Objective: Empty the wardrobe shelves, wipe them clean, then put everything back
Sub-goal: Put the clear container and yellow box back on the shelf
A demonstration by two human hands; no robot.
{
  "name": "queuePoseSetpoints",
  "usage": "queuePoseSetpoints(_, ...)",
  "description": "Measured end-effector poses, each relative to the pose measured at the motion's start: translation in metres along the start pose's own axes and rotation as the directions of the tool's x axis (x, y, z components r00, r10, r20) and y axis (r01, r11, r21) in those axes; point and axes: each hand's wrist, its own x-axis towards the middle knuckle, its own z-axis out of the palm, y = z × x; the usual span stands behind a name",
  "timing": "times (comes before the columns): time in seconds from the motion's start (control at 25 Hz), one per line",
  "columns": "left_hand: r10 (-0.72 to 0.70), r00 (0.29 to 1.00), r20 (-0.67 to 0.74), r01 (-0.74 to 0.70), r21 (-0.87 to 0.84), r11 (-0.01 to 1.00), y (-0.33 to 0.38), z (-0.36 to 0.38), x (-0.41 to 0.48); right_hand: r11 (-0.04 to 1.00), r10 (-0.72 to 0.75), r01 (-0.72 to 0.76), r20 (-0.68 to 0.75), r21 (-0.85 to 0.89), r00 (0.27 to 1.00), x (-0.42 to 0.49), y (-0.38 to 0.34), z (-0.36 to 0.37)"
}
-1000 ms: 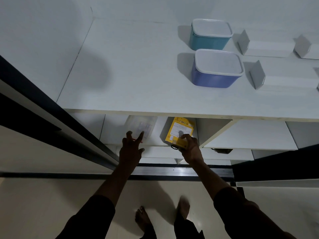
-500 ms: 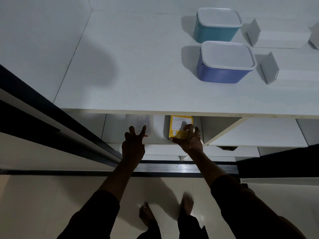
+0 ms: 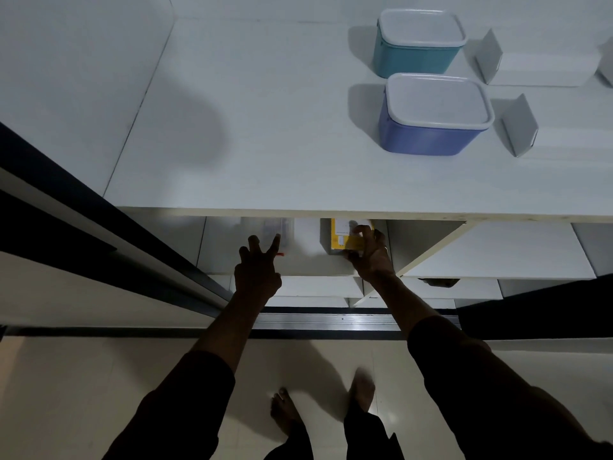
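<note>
yellow box (image 3: 345,235): top hidden by upper shelf (image 3: 298,180) | clear packet (image 3: 278,229): blurred (contents unreadable)

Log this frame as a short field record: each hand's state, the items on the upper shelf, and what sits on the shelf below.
left hand: fingers spread, touching a clear packet on the lower shelf
right hand: grips a yellow box on the lower shelf
upper shelf: teal container behind purple container, both with white lids; white boxes to their right
floor: bare feet visible
</note>
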Motion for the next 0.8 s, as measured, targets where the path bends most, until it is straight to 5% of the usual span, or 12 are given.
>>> queuePoseSetpoints(0.2, -0.013, 0.995, -0.095, 0.01, -0.032, 0.999, -0.001, 0.005, -0.023, 1.0, -0.01, 0.011, -0.054, 0.018, 0.998, -0.048, 0.004, -0.018)
queuePoseSetpoints(0.4, 0.171, 0.949, -0.267, -0.208, -0.116, 0.971, 0.007, 0.028, -0.067, 0.994, 0.098, -0.098, 0.023, 0.039, 0.995, -0.133, 0.018, -0.026)
queuePoseSetpoints(0.8, 0.385, 0.918, 0.094, -0.345, -0.29, 0.893, 0.049, 0.08, -0.165, 0.859, 0.437, -0.411, -0.018, 0.305, 0.899, -0.302, 0.07, 0.003)
